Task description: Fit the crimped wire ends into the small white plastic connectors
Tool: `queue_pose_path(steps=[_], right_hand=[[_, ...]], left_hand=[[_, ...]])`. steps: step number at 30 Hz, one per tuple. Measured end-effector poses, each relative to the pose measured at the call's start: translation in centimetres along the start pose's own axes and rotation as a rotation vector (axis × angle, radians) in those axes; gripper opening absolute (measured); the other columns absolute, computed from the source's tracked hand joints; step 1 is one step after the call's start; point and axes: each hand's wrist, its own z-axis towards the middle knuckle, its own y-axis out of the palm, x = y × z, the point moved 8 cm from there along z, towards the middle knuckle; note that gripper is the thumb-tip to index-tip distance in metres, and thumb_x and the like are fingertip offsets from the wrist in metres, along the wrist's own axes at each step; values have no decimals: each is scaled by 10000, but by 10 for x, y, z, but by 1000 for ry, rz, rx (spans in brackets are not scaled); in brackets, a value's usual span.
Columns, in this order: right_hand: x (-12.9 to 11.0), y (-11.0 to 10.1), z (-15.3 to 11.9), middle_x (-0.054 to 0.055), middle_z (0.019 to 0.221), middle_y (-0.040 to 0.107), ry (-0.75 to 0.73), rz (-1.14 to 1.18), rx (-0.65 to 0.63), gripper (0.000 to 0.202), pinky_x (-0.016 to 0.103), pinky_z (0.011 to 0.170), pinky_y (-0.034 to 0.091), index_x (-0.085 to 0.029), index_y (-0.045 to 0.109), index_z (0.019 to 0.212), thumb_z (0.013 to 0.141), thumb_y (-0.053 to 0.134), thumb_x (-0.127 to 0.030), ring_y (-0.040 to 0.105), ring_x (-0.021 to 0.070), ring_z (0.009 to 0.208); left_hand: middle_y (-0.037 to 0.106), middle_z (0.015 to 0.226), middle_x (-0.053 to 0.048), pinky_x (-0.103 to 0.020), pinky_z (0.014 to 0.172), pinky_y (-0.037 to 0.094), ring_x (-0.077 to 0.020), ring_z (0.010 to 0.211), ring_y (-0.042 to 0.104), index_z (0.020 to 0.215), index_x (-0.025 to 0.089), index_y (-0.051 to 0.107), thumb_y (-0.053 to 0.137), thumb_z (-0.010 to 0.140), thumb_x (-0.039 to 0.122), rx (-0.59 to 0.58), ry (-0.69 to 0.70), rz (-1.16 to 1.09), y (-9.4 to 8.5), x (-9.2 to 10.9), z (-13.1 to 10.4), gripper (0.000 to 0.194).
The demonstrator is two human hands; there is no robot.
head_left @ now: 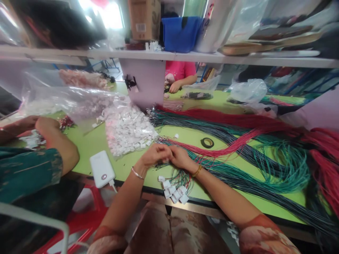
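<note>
Red wires (pixel 221 153): likely light, limp, slick; pinch near ends.
Left hand (pixel 156 155), right hand (pixel 182 157): fingers curled, meeting; can't tell what's gripped!

Thin wires in loose bndls across the tabletop (pixel 84 143), tips at L, lengths trailing R: red wires (pixel 222 152) curving over a dk grey bndl, green wires (pixel 238 172) nearer the front, looping at far R, w/ dk grey ones (pixel 267 195) alongside. Wht connectors (pixel 174 192), approx. 6–7 small blocky pcs, clustered at various angles at the front edge, just below a loose wire tangle (pixel 182 176).
</note>
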Motion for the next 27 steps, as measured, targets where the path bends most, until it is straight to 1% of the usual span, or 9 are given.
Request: queue_pose_path(steps=[2, 4, 8, 13, 16, 19, 22, 24, 27], right_hand=[[-4, -2, -2, 41, 810, 636, -36, -32, 13, 141, 243, 627, 309, -176, 610, 824, 885, 488, -212, 517, 142, 700], [-10, -4, -4, 51, 848, 637, -83, -68, 10, 145, 248, 651, 317, -177, 609, 856, 900, 479, -223, 526, 149, 729], [-14, -4, -6, 67, 880, 635, -103, -133, -4, 130, 257, 667, 321, -173, 605, 885, 902, 483, -214, 537, 160, 759], [-6, -2, -4, 66, 863, 649, -2, -150, -18, 166, 261, 661, 325, -162, 583, 939, 935, 438, -241, 544, 160, 732], [-7, 1, -2, 68, 895, 644, -39, -134, -27, 169, 254, 682, 342, -169, 595, 928, 925, 476, -289, 546, 159, 765], [-5, 0, -1, 55, 842, 627, -98, -26, 23, 168, 246, 701, 360, -171, 597, 825, 911, 472, -241, 532, 148, 760], [3, -9, 0, 26, 757, 598, -98, 163, 136, 172, 238, 673, 368, -171, 568, 756, 888, 470, -223, 502, 132, 698], [6, -12, 0, 7, 711, 573, -82, 306, 167, 162, 233, 627, 364, -171, 553, 752, 873, 487, -257, 473, 120, 643], [0, -14, 3, -11, 680, 539, -64, 541, 164, 183, 226, 590, 365, -170, 535, 750, 852, 512, -321, 447, 108, 606]], left_hand=[[613, 691, -66, -311, 659, 436, -183, 670, 549, 739, 168, 671, 577, 831, 352, 538, 41, 315, -57, 2, -8, 226], [620, 796, -113, -353, 760, 414, -233, 808, 553, 759, 155, 666, 517, 839, 211, 800, 2, 701, -82, 5, -17, 178], [612, 839, -179, -380, 772, 375, -304, 897, 536, 798, 124, 662, 478, 801, 87, 652, -186, 1127, -83, -13, -6, 188], [607, 934, -161, -347, 725, 371, -301, 933, 532, 1095, 152, 623, 485, 793, 65, 577, -286, 1212, -78, -19, -7, 343], [580, 969, -145, -340, 730, 382, -286, 945, 531, 1089, 184, 645, 486, 801, 82, 576, -280, 1210, -76, -16, -9, 345], [551, 940, -129, -345, 771, 398, -267, 945, 529, 1023, 170, 664, 474, 824, 114, 706, -203, 1072, -82, -9, -14, 281], [529, 842, -62, -321, 766, 411, -202, 835, 531, 1019, 183, 635, 479, 848, 168, 843, -40, 648, -91, -4, -18, 233], [503, 757, -12, -281, 700, 414, -149, 715, 513, 1013, 188, 601, 523, 835, 213, 838, 10, 213, -94, -12, -16, 195], [539, 754, 10, -235, 642, 414, -92, 629, 501, 959, 176, 560, 630, 762, 240, 690, -15, -358, -81, -26, -5, 219]])
